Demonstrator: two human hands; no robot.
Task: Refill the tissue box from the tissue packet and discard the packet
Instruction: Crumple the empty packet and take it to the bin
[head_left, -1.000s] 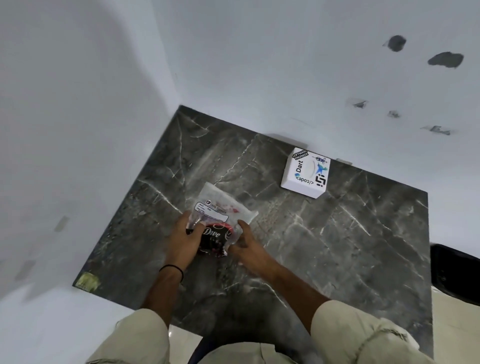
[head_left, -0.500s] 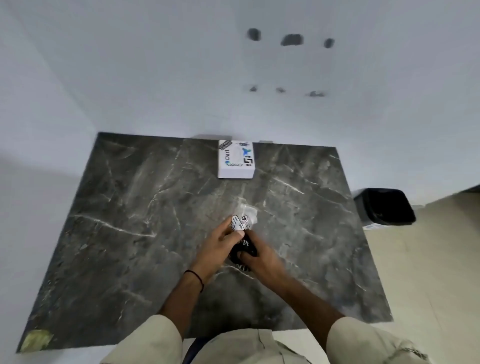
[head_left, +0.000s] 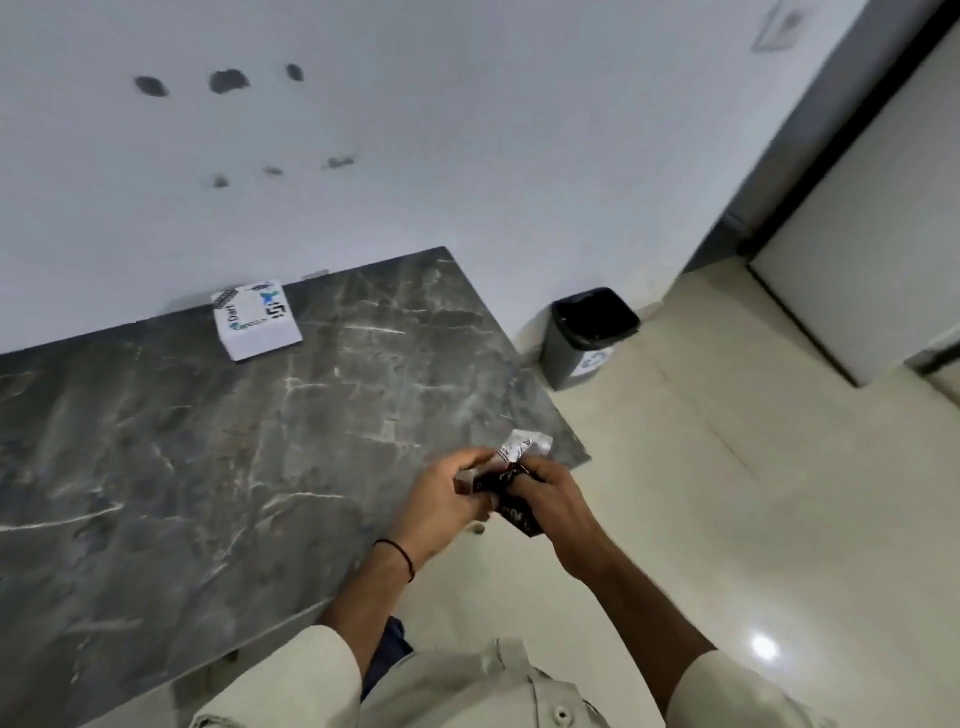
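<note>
While both hands work close in front of the pale sleeves, the tissue packet (head_left: 511, 483) sits between them, off the table (head_left: 208, 467) and just past its near right corner. The right hand (head_left: 563, 501) has its fingers curled round the dark printed body of the packet, with a little of the wrapper poking out below the palm. The left hand (head_left: 447, 493), with a thin black band (head_left: 406, 560) on its wrist, pinches the packet's other side with bent fingers. Neither hand is spread wide, and both are closed on the same crumpled wrapper. It looks flat and squashed, with a white tail sticking up on the far side, so I judge it to be empty or nearly so, though its inside is not visible.

The packet's long axis runs roughly away from the person, dark end near and white end far. That line points toward the bin (head_left: 563, 358), which stands on the floor beyond the table's right edge, against the wall, with its dark mouth open upward. The bin lies ahead and a little to the right of the hands and well below them. The right hand is the nearer of the two and already has the fuller grip, so the drop probably falls to that arm once the left lets go. It will likely call for a step or a long reach, since bin and hands are well apart.

Farther left, the tissue box (head_left: 257, 319) rests on the table's far edge, close to the wall and well away from both hands.
</note>
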